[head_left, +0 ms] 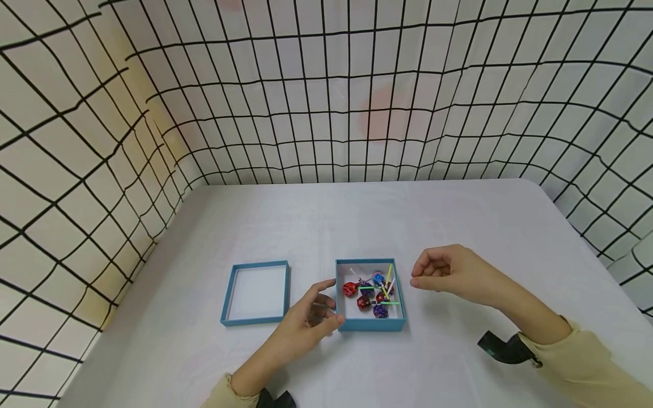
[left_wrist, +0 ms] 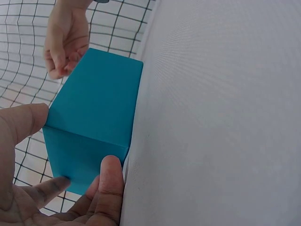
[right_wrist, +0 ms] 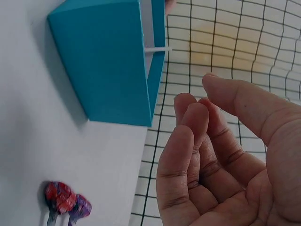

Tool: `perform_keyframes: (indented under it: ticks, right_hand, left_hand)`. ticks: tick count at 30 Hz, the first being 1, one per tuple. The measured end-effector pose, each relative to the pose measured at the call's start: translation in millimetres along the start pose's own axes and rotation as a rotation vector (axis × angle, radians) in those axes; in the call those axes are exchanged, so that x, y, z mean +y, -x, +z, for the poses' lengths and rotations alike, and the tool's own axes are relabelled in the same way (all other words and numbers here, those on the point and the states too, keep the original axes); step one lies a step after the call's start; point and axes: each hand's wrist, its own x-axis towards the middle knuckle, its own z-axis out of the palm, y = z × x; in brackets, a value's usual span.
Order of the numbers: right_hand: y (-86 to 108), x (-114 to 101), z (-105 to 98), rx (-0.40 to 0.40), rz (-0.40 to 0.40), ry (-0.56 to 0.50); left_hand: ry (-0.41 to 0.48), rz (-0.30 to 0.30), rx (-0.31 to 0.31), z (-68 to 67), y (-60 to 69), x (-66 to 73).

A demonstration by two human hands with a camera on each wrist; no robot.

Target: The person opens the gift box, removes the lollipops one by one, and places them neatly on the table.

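A blue box (head_left: pixel 371 324) with a pale inside stands on the table and holds several wrapped lollipops, red, purple and blue, with white, green and yellow sticks. My left hand (head_left: pixel 308 326) touches its near left corner. In the left wrist view the thumb meets the top edge while the other fingers (left_wrist: pixel 112 186) rest against the side wall. Right of the box my right hand (head_left: pixel 456 276) hovers above the table, fingers loosely bent and holding nothing. Two lollipops (right_wrist: pixel 66 201) lie on the table in the right wrist view; the head view does not show them.
The shallow blue lid (head_left: pixel 255 322), with a white inside, lies on the table left of the box. A white cloth covers the table (head_left: pixel 326 226). Black grid netting (head_left: pixel 347 85) over pale walls surrounds its back and sides.
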Motion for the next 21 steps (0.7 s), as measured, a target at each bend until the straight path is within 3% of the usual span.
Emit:
perform_keyframes:
  ticks: [10,21]
  right_hand:
    - [-16.2,-13,21,-0.064,-0.042,-0.001]
    - [-22.5,-17,38,-0.054,-0.059,0.078]
  left_hand:
    - [0.010,0.003,0.003,-0.1,0.4,-0.3]
    - [0.001,0.005,0.007,-0.1,-0.3,0.1]
